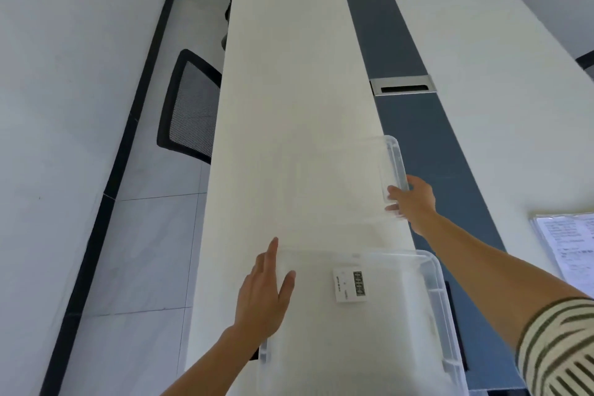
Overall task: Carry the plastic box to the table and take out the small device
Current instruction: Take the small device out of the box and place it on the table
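Plastic box, clear and lidless, sits on the long white table at the near end, its right side reaching the edge by the dark blue centre strip. Inside, on the box floor, lies the small device: a white rectangular unit with a dark digital display along its right side, lying flat and untouched by either hand.

Left hand rests against the box's left wall, fingers extended and loosely spread, palm flat on the plastic, gripping nothing.

Right hand reaches forward past the box and grasps the near edge of the clear lid, thumb on top and fingers curled under the rim. That lid lies beyond the box, at the table's right edge. I cannot tell whether the lid rests fully on the surface or is slightly raised at the held end. A striped sleeve covers the right upper arm.

A mesh-backed chair stands tucked at the left of the table. 1 metal cable hatch is set into the blue strip farther away, and some printed papers lie on the neighbouring white surface to the right.
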A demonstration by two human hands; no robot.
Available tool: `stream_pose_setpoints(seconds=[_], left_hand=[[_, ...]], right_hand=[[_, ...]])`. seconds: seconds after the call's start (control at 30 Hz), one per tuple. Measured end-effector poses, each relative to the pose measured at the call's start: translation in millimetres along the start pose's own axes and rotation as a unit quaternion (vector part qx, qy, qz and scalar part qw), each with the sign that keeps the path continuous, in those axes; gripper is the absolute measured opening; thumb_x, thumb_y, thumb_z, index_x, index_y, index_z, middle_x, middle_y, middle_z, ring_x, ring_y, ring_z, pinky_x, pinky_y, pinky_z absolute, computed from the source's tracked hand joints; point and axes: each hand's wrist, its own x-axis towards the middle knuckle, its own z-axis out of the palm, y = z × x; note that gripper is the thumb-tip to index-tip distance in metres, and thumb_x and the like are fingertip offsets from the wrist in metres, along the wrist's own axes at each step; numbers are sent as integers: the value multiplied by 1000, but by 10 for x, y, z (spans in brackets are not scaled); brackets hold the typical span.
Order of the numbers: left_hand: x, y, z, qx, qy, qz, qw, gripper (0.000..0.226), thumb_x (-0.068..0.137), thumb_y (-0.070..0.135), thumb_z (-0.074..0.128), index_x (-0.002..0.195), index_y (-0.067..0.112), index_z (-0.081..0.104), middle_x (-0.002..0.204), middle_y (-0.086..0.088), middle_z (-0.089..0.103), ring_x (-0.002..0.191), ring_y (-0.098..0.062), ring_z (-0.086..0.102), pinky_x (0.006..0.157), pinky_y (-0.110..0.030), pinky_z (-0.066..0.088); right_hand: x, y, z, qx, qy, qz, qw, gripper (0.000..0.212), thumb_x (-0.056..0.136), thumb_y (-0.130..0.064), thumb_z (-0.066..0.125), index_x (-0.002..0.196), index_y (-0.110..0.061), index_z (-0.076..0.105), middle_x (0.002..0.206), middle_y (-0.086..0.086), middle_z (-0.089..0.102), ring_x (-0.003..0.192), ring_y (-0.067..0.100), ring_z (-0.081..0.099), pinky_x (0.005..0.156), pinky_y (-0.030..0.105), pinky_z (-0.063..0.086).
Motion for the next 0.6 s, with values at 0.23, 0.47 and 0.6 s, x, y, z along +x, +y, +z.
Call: stream_pose_setpoints(seconds=[0.23, 0.47, 0.6], left_hand=[[16, -7, -13, -32, -11, -4, 999, 66, 94, 44, 39, 149, 33, 3, 153, 7, 32, 130, -16, 45, 105, -34, 39], [1, -4, -11, -35, -7, -1, 999, 66, 94, 37, 43, 149, 32, 7, 153, 7, 32, 130, -16, 46, 105, -34, 41], [-6, 9, -20, -42, -3, -5, 999, 65, 94, 33, 45, 148, 33, 10, 153, 7, 32, 131, -17, 45, 105, -34, 41]], right_hand=[[394, 259, 269, -345, 12, -11, 939, 41, 85, -27, 60, 119, -5, 51, 95, 12, 61, 76, 29, 55, 60, 35, 47], [364, 213, 328, -434, 11, -24, 901, 42, 86, -27, 60, 121, -5, 54, 120, 17, 52, 94, 35, 58, 67, 37, 47], [-157, 60, 239, -327, 31, -163, 930, 41, 88, -34, 57, 126, -19, 58, 127, 5, 57, 108, 25, 60, 80, 39, 50]])
